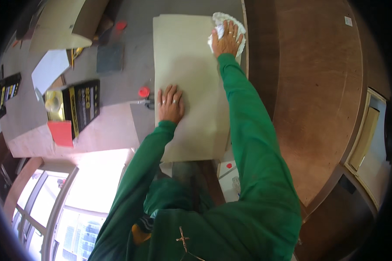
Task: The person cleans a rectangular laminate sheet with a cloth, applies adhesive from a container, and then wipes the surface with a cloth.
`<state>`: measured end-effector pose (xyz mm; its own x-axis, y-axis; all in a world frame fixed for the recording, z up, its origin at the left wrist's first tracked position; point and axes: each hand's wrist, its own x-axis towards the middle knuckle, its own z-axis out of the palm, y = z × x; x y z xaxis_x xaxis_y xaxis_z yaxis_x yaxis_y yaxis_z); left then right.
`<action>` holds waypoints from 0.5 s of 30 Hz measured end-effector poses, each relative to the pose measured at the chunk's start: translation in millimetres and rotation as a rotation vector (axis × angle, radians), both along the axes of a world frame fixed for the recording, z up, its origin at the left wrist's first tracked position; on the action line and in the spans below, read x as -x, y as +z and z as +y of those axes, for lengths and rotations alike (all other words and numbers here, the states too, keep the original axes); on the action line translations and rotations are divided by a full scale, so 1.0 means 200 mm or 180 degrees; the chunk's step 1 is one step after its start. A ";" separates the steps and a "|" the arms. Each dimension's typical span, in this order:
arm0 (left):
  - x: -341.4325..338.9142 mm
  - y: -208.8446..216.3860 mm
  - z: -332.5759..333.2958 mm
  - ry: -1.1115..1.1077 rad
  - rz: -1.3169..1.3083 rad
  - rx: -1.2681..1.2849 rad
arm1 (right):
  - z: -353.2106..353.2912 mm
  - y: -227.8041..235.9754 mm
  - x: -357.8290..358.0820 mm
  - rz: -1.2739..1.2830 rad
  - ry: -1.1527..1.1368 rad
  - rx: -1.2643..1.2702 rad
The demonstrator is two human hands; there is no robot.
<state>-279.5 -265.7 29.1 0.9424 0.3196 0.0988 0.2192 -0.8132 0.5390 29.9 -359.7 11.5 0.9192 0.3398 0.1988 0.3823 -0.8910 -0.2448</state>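
A long, pale beige board lies flat on the grey worktop in front of me. My left hand rests palm down near its left edge, fingers slightly spread and holding nothing. At the far right corner, my right hand presses a crumpled white cloth onto the board, its fingers stretched over the cloth. Part of the cloth is hidden beneath that palm. Just left of the board are a red cap and scissors, partly covered by the board's edge.
Left on the worktop stands a black and yellow rectangular can, with a red piece before it. Beyond lie a dark square sheet, white paper and a curved beige sheet. A brown wooden surface borders the right side.
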 end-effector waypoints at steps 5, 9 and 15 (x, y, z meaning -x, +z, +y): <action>0.05 -0.04 0.07 0.0131 -0.0253 0.0036 | -0.16 -0.04 0.76 0.0254 0.0288 0.0230; 0.04 -0.01 0.06 0.0019 -0.0334 0.0348 | -0.58 0.07 1.98 0.0982 0.0196 0.0377; 0.24 -0.11 0.06 -0.0205 -0.0402 0.0770 | -0.42 0.24 1.91 0.1540 0.0169 0.0200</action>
<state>-327.8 -254.6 8.1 0.9466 0.2879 0.1450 0.0898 -0.6677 0.7390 -352.9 -444.2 59.7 0.8822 0.3864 -0.2693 0.2833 -0.8921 -0.3520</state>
